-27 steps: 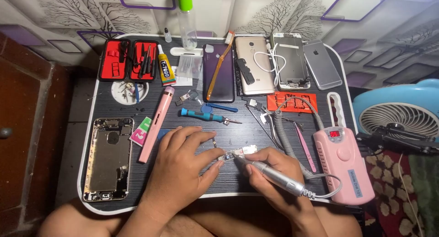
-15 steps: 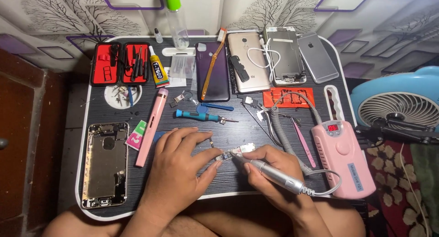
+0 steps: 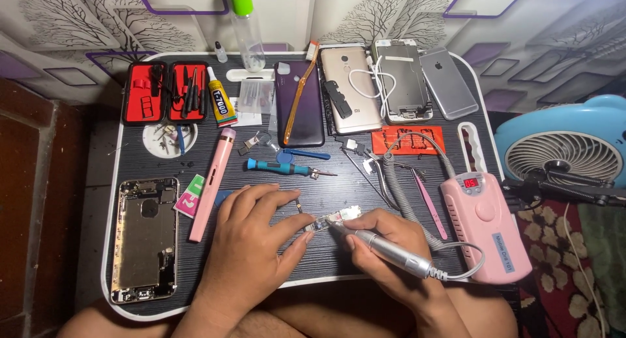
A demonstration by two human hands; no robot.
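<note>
Hands (image 3: 313, 247) pinch small part (image 3: 332, 220), grip rotary handpiece (image 3: 391, 252).

Red tool case (image 3: 166, 91), glue tube (image 3: 221, 104), 4 phones along back edge, blue fan (image 3: 565, 154) right.

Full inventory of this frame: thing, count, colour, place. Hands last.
tray table: 1, black with white rim, centre
tool case: 1, red lining, open, far left
glue tube: 1, yellow and black, beside the case
clear bottle: 1, green cap, far edge
phones and shells: 4, purple, gold, bare frame, grey, far row
phone housing: 1, gold, near left
pink pen-shaped tool: 1, left of centre
screwdriver: 1, blue handle, centre
control box: 1, pink, right
fan: 1, light blue, off the table, right
small part: 1, silvery, between the hands
left hand: fingers steady the small part
right hand: grips silver rotary handpiece
</note>
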